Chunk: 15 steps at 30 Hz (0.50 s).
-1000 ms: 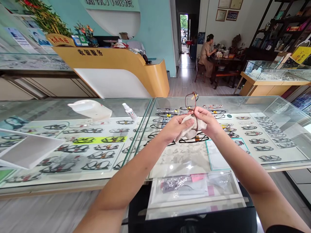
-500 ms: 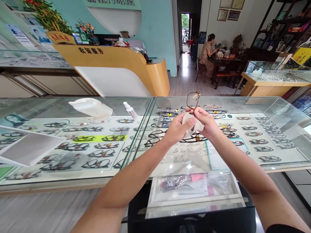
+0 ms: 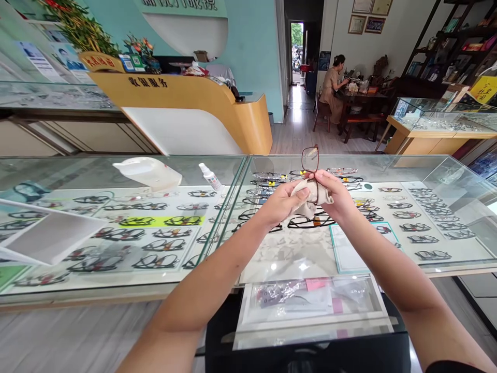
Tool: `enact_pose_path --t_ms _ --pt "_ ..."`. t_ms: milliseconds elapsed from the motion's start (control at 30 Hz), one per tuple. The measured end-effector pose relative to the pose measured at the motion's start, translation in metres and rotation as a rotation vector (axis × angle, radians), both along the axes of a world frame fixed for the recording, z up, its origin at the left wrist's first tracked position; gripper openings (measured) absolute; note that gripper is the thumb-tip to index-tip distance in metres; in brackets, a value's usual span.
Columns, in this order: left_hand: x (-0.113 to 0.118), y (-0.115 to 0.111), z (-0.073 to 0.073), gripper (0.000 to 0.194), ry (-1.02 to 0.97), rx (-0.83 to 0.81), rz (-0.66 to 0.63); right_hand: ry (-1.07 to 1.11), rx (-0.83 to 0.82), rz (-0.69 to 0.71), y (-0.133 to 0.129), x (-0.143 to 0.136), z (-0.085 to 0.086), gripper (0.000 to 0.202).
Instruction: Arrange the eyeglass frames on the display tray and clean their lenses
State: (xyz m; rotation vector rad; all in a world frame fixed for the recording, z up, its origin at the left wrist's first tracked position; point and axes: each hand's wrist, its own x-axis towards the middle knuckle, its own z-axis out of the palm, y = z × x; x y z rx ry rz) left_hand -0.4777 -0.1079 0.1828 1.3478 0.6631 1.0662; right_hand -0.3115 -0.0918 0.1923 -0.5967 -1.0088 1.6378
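A pair of eyeglasses [image 3: 310,158] with a thin reddish-brown frame is held over the glass display case [image 3: 264,269]. One lens points up, away from me, above the fingers. My right hand [image 3: 337,194] is closed on the frame near its middle. A pale cloth [image 3: 307,207] is pinched in my left hand [image 3: 281,204], wrapped about the lower lens, which it partly hides. Both hands are close together, nearly touching. Beneath the glass lie several rows of eyeglasses, among them a black pair [image 3: 310,221] just below my hands.
On the left case stand a white spray bottle [image 3: 210,177], a white curved holder [image 3: 149,172] and a white box [image 3: 50,235]. An open drawer [image 3: 310,303] with plastic packets is in front of me. A person [image 3: 332,88] sits at a table [image 3: 363,98] at the back.
The cloth has shifted and spread at the lower lens, with more of the rim showing beside it. The upper lens has turned slightly. My left hand has moved a little.
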Motion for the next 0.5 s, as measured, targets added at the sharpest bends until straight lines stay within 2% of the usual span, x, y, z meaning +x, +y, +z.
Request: enact_pose_path --t_ms 167,500 --pt "0.003 -0.003 0.000 0.060 -0.016 -0.022 0.007 0.019 -0.020 0.028 0.000 -0.001 0.000 0.039" --pt "0.015 -0.008 -0.004 0.066 -0.051 0.056 0.271 0.002 -0.005 0.046 -0.007 -0.009 -0.003 0.045"
